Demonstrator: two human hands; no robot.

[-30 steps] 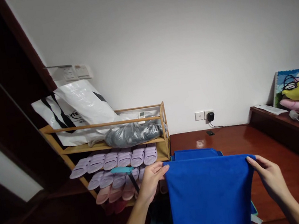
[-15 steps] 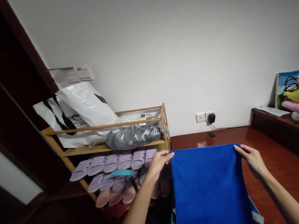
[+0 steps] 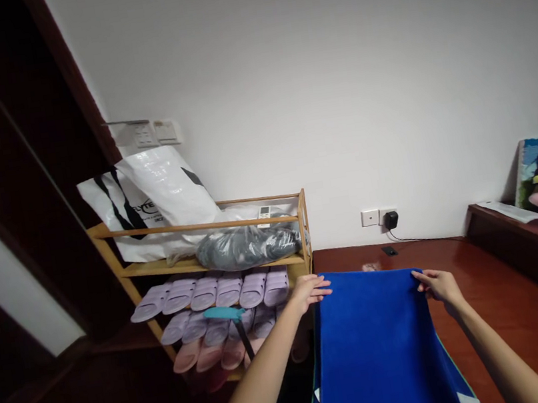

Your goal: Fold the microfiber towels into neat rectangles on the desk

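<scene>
By red-brown tabletop (image 3: 515, 326) | L hand (image 3: 309, 292): closed pinch, blue cloth (image 3: 379, 346) corner | R hand (image 3: 440, 288): same, opp. corner | prob. for tautness

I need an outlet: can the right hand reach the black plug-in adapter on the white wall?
Probably not while the right hand pinches the rectangular blue cloth; otherwise the way to the adapter looks free.

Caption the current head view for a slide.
Fingers of the left hand and right hand hold a blue cloth by its far corners, near a wooden rack of slippers.
</scene>
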